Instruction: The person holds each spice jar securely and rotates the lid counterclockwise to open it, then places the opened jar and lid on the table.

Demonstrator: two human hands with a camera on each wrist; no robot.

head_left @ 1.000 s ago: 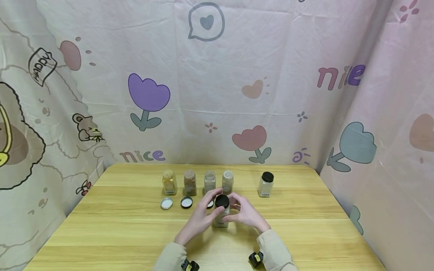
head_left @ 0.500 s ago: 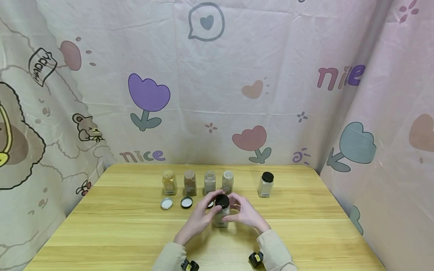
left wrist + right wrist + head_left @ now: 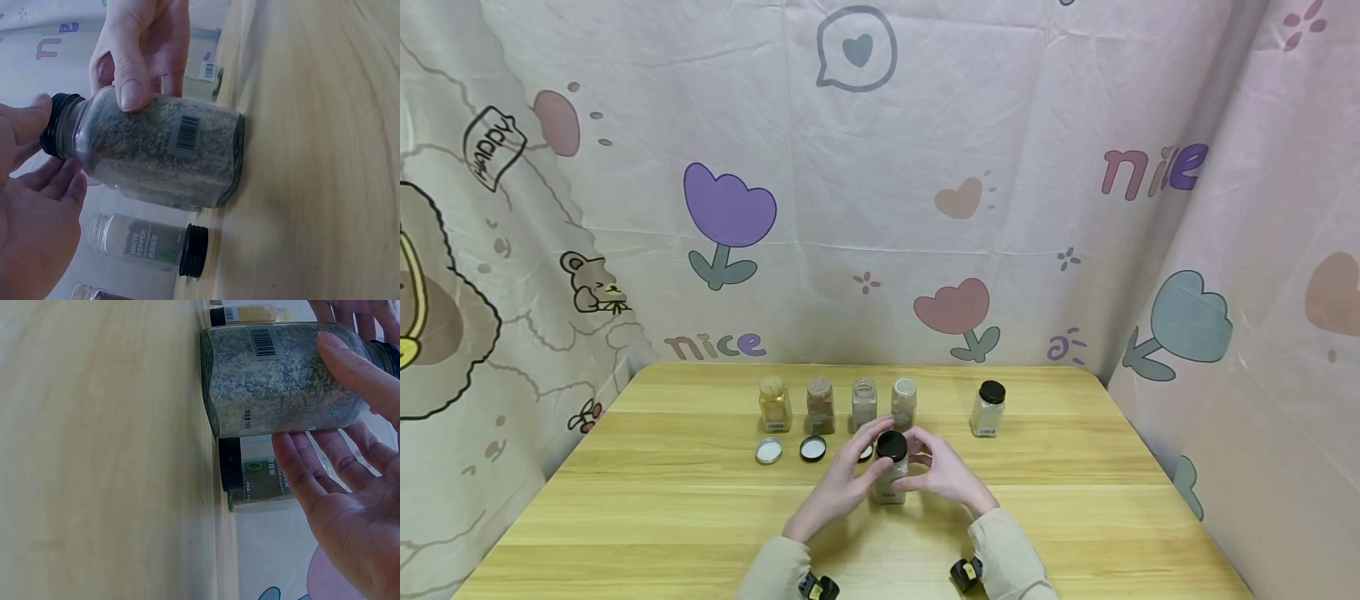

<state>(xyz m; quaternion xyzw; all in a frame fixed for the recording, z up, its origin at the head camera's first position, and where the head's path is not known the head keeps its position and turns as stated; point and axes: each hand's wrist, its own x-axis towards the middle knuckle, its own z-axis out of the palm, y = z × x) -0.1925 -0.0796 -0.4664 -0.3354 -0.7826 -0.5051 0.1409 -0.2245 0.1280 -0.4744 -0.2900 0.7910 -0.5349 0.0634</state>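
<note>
A clear spice jar with speckled grey-green contents [image 3: 156,144] stands upright on the table, front and centre in the head view. Its black lid [image 3: 892,446] sits on top. My left hand [image 3: 842,485] grips that lid, thumb on the near side and fingers behind. From the other side my right hand [image 3: 947,475] holds the jar's body, its thumb [image 3: 350,359] across the front near a barcode label. Parts of the far fingers are hidden behind the jar.
Behind the hands stand several lidless jars in a row: a yellow one [image 3: 775,408], a brown one [image 3: 821,408] and paler ones [image 3: 864,404]. Loose lids [image 3: 812,448] lie before them. A black-lidded jar [image 3: 988,410] stands apart at the right. Patterned cloth [image 3: 850,208] hangs behind.
The fingers of my left hand shift slightly around the lid, dipping and then rising again. The jar and my right hand stay in the same place.
</note>
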